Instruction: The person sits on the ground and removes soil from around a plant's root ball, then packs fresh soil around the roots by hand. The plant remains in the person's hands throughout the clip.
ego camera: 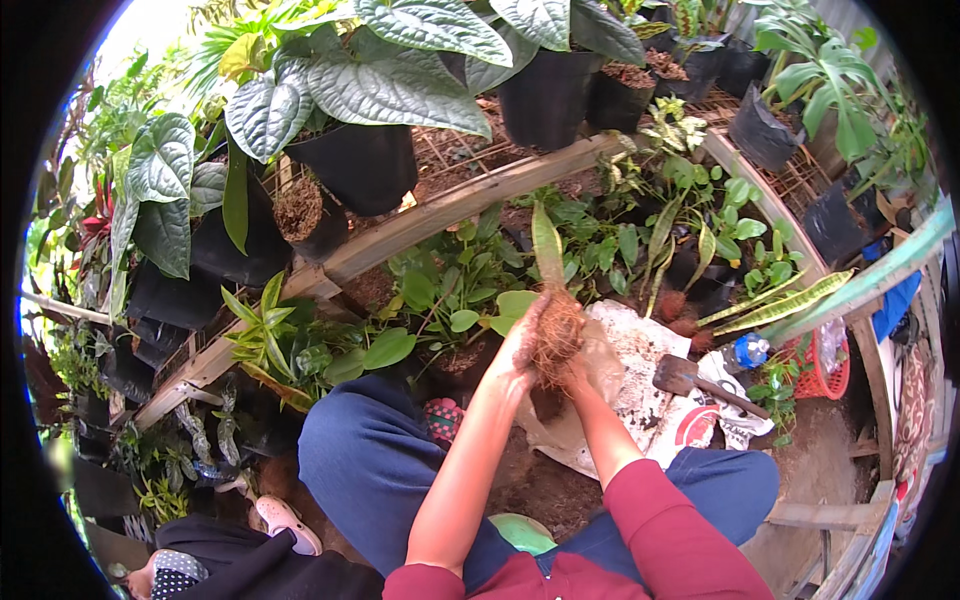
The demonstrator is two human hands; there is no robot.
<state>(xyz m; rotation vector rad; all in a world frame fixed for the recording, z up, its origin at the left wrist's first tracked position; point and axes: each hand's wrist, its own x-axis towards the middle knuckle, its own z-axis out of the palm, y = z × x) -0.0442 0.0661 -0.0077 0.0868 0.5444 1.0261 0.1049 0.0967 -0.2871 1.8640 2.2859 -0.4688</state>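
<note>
Between my legs, my left hand (523, 341) and my right hand (576, 373) are closed around a ball of brown coconut-fibre (556, 337). A single yellow-edged snake plant leaf (547, 240) stands upright out of its top. My left palm presses one side; the right fingers are partly hidden behind the fibre. Under my hands, translucent plastic (602, 360) lies over a soil-stained white sack (637, 349). A dark brown patch (547, 405) shows below the ball; I cannot tell what it is. More snake plant leaves (784, 309) with fibre-wrapped bases (679, 319) lie to the right.
A small hand shovel (679, 376) rests on the sack, near a blue-labelled bottle (746, 352) and a red plastic basket (825, 375). Ahead, a wooden rack beam (465, 199) carries black pots (367, 165). Another person's clog (289, 523) is at lower left.
</note>
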